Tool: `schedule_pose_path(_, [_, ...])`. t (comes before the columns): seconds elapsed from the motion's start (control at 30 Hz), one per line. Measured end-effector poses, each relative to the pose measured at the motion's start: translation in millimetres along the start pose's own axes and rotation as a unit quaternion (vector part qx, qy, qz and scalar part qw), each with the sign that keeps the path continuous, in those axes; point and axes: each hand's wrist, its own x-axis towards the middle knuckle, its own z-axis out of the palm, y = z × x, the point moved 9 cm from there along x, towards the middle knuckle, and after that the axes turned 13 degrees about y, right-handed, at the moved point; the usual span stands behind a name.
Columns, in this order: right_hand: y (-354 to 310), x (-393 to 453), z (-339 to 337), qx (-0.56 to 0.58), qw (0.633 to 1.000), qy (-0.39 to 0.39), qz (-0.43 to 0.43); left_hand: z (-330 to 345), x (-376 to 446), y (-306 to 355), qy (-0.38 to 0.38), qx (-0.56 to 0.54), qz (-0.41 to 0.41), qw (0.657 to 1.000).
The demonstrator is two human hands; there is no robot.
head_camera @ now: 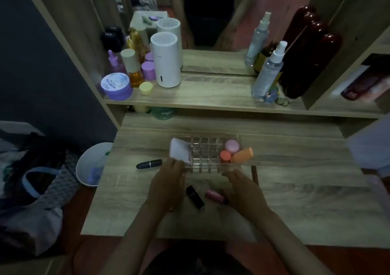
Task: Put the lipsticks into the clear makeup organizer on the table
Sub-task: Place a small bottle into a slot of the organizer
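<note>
The clear makeup organizer [207,148] stands mid-table, with a grid of small cells in its middle. It holds a white tube [179,150] at its left end and a pink jar [232,145], a coral cap [225,155] and an orange bottle [242,155] at its right end. My left hand [168,184] grips its front left corner. My right hand [242,188] holds its front right edge. Three lipsticks lie loose on the table: a dark rounded one [148,164] left of the organizer, a black square one [195,196] and a pink one [213,196] between my hands.
A thin brown stick [254,174] lies right of the organizer. The shelf [211,97] behind carries jars, bottles, a white cylinder [166,61] and spray bottles before a mirror. A white bin [92,165] and bags sit on the floor to the left.
</note>
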Motion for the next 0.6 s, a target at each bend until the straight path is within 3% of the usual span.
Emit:
schedule_pose_path(0.13, [19, -24, 24, -0.043, 0.994, -0.100, 0.030, 18, -15, -29, -0.046, -0.021, -0.079, 0.996])
schedule_pose_path(0.33, [18, -14, 20, 0.000, 0.995, -0.093, 0.047, 24, -14, -44, -0.050, -0.044, -0.105, 0.992])
schedule_pose_path(0.6, [-12, 68, -41, 0.115, 0.988, 0.073, 0.072, -9, 25, -24, -0.044, -0.156, -0.115, 0.980])
